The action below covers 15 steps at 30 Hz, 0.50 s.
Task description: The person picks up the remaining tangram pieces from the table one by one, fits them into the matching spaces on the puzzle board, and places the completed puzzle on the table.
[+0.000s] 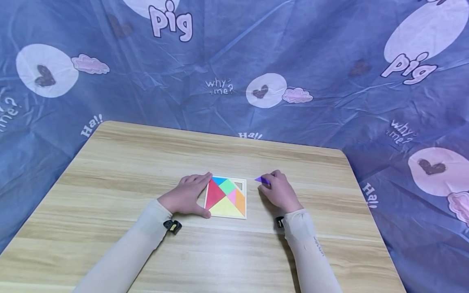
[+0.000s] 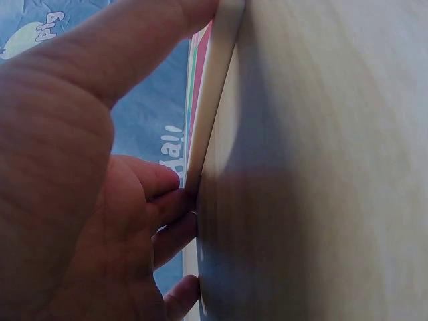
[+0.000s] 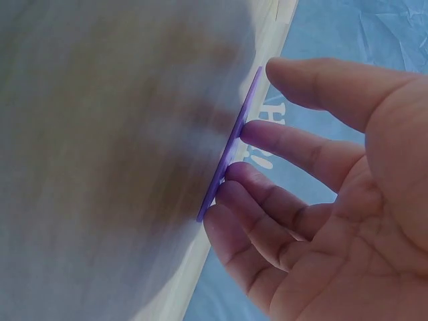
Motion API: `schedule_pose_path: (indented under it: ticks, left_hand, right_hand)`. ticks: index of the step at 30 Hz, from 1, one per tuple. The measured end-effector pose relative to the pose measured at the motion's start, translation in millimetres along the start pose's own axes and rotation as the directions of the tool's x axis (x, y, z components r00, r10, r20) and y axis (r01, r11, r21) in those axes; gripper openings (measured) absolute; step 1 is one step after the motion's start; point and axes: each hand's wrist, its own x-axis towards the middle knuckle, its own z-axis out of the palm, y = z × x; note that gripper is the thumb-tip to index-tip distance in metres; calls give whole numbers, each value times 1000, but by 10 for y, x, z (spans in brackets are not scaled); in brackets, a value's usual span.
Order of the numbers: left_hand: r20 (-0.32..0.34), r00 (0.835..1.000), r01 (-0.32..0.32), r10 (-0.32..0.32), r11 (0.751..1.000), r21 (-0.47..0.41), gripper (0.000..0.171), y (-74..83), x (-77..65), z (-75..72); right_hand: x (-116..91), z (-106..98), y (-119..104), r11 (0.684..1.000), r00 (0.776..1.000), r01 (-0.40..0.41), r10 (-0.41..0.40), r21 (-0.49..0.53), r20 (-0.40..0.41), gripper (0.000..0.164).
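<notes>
A tangram tray (image 1: pixel 246 203) with a pale wooden rim lies on the table. Red, blue, green, pink, orange and yellow pieces fill most of it; a small gap shows at its upper right. My left hand (image 1: pixel 188 196) holds the tray's left side, thumb at the near corner and fingers at the far one. To the right of the tray, a purple triangle (image 3: pixel 231 144) lies under the fingertips of my right hand (image 1: pixel 279 190). In the right wrist view the fingers touch its face, and the thumb lies close to one end. My fingers partly cover the triangle in the head view.
The wood-grain table (image 1: pixel 220 252) has rounded far corners. Behind and beside it hangs a blue printed cloth (image 1: pixel 220 53). Dark wrist bands (image 1: pixel 172 226) sit at both cuffs, under pale sleeves (image 1: pixel 124 252).
</notes>
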Motion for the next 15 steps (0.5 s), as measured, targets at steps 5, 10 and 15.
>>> schedule_pose_path:
  ticks: [5,10,15]
  left_hand:
    - [2,1000,2,-2,1000,-1,127,4,4,-2]
    - [1,1000,3,-3,1000,1,126,3,5,0]
    - [4,1000,6,-6,1000,-1,126,5,2,-4]
  right_hand:
    - [4,5,-1,1000,1000,13,-13,4,-4,36]
    - [4,17,-2,1000,1000,18,-18,13,-3,36]
    - [6,23,-18,999,1000,24,-24,28,10,35]
